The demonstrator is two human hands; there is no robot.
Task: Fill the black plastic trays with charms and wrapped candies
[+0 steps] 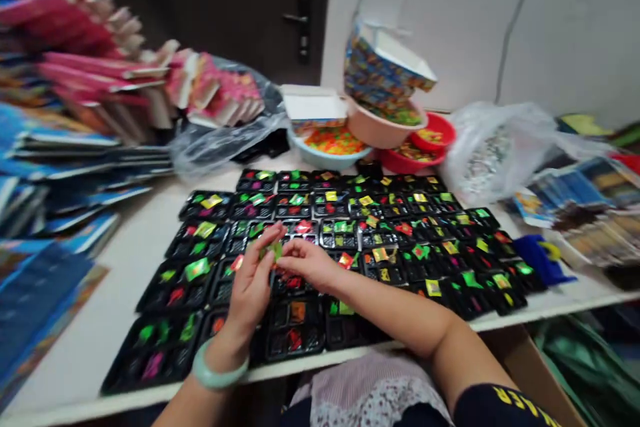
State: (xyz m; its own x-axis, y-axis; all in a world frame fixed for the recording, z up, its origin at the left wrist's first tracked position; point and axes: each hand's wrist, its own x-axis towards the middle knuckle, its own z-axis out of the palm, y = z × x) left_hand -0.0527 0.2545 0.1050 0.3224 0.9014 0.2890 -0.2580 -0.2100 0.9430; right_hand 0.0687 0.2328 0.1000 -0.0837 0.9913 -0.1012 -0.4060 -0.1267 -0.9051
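My left hand (253,280), with a pale green bangle (220,373) on its wrist, is raised over the black trays and closed around a small yellow-green piece (275,251) whose kind is too blurred to tell. Close beside it, my right hand (307,265) has thumb and fingers pinched together; whatever they hold is hidden. Rows of black compartment trays (295,327) cover the table below both hands. Small green, red, yellow and pink pieces lie in their compartments, such as a red piece (295,339) in a near tray.
Behind the trays stand a light blue basin (327,159), a pink basin (380,130) and red bowls (420,161) of small colourful pieces. Stacked pink cartons (105,73) and blue cartons (55,167) fill the left. A clear plastic bag (495,153) and a blue holder (540,257) are rightward.
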